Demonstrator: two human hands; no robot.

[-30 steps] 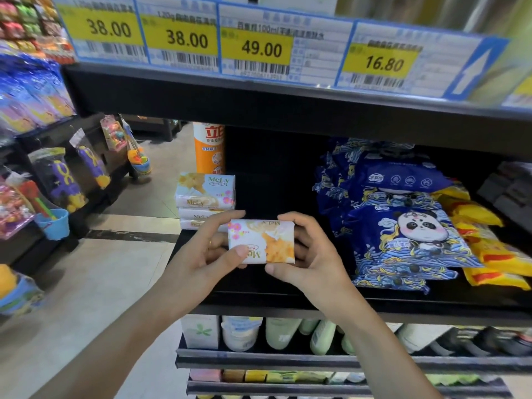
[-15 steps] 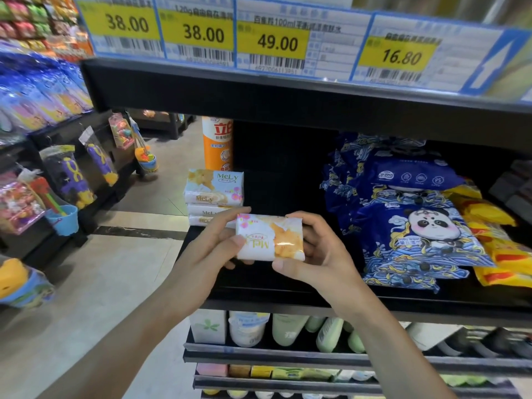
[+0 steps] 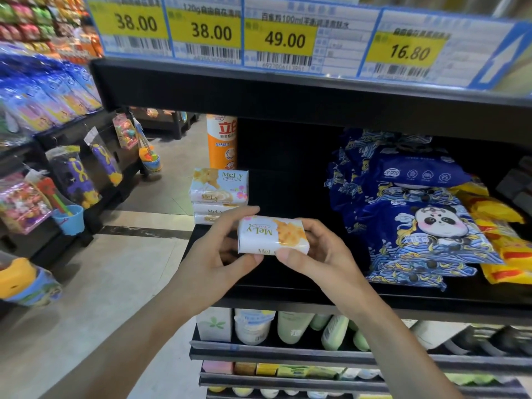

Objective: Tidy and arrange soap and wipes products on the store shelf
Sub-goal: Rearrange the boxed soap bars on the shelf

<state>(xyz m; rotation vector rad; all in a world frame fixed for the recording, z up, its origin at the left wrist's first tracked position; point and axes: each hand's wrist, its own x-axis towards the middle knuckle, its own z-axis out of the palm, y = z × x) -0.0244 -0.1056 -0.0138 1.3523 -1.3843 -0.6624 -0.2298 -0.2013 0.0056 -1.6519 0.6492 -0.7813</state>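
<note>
Both hands hold one white and orange MeLy soap bar (image 3: pixel 272 236) above the front of the black shelf (image 3: pixel 288 298). My left hand (image 3: pixel 214 254) pinches its left end between thumb and fingers. My right hand (image 3: pixel 319 254) grips its right end, thumb below. Its label faces me upside down. A stack of three MeLy soap bars (image 3: pixel 218 194) sits at the shelf's left end, just behind my left hand. Blue panda wipes packs (image 3: pixel 426 226) lie piled to the right, apart from my hands.
An orange bottle (image 3: pixel 222 142) stands behind the soap stack. Yellow packs (image 3: pixel 503 234) lie right of the wipes. Price tags (image 3: pixel 279 38) line the shelf above. Bottles and tubes (image 3: pixel 293 326) fill the lower shelves. Toy racks (image 3: pixel 72 180) stand across the aisle floor (image 3: pixel 100 283) at left.
The soap bar has been turned in my hands, so its MeLy label now faces me upside down. It also sits a little further right and closer to the shelf.
</note>
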